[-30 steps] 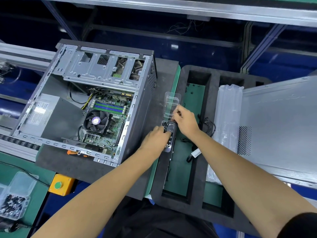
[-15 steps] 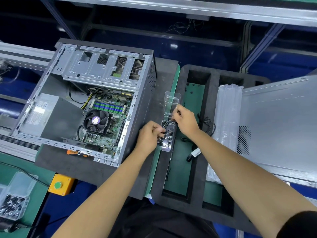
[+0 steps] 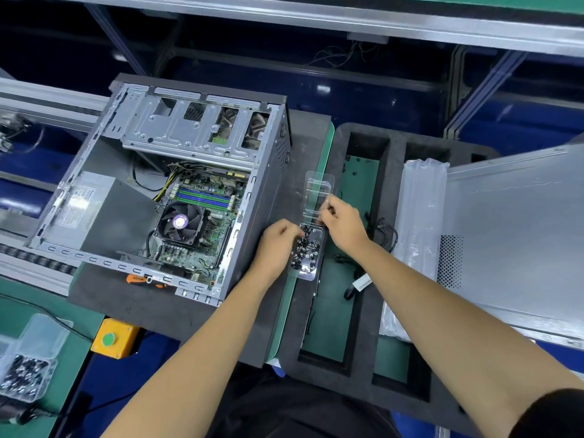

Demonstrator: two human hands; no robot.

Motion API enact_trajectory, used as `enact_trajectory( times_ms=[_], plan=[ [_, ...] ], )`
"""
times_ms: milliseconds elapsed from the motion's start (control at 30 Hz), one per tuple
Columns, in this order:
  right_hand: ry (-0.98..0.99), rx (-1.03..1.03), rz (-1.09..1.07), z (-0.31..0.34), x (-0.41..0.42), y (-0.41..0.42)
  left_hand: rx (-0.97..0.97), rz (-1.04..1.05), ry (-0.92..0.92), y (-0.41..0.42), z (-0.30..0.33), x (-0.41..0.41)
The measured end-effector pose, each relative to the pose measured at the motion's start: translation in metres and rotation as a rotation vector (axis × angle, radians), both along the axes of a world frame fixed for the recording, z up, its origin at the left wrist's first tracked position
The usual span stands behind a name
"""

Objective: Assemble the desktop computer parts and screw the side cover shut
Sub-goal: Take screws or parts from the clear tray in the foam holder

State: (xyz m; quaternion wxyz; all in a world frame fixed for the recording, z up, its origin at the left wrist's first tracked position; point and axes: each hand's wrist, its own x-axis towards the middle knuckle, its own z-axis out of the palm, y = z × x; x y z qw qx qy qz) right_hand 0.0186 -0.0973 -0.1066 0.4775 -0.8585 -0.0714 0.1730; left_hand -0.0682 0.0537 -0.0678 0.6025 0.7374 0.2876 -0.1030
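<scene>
The open computer case [image 3: 177, 191] lies on its side on a black foam pad, with the motherboard and CPU fan exposed. To its right lies a clear clamshell box [image 3: 306, 254] full of small dark screws, its lid [image 3: 319, 189] folded open away from me. My left hand [image 3: 276, 245] is at the box's left rim, its curled fingertips pinching a screw that the fingers mostly hide. My right hand [image 3: 343, 222] pinches the box at the hinge below the lid. The grey side cover [image 3: 518, 241] rests at the far right.
An orange-handled screwdriver [image 3: 139, 279] lies by the case's near edge. A black foam tray [image 3: 363, 314] holds cables, and a clear air-cushion bag [image 3: 420, 216] lies next to the cover. A yellow button box [image 3: 113, 339] and a second screw container [image 3: 28, 371] are at lower left.
My left hand drew back from inside the screw box to its left rim, its fingers curled together. My right hand stayed at the hinge.
</scene>
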Motion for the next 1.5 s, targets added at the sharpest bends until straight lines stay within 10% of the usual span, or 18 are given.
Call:
enact_trajectory(
  times_ms=[167, 667, 1200, 1500],
  plan=[
    [-0.002, 0.001, 0.003, 0.000, 0.001, 0.000, 0.496, -0.378, -0.073, 0.001, -0.009, -0.020],
    [-0.015, -0.013, 0.001, -0.004, 0.001, 0.001, 0.725, -0.535, -0.125, -0.002, -0.019, -0.019],
    [-0.004, -0.021, 0.007, -0.002, 0.000, 0.000, -0.358, 0.206, -0.007, -0.007, 0.000, 0.001],
    [-0.022, -0.024, 0.023, 0.003, -0.003, 0.001, 0.533, -0.364, -0.083, -0.002, -0.022, -0.016]
  ],
)
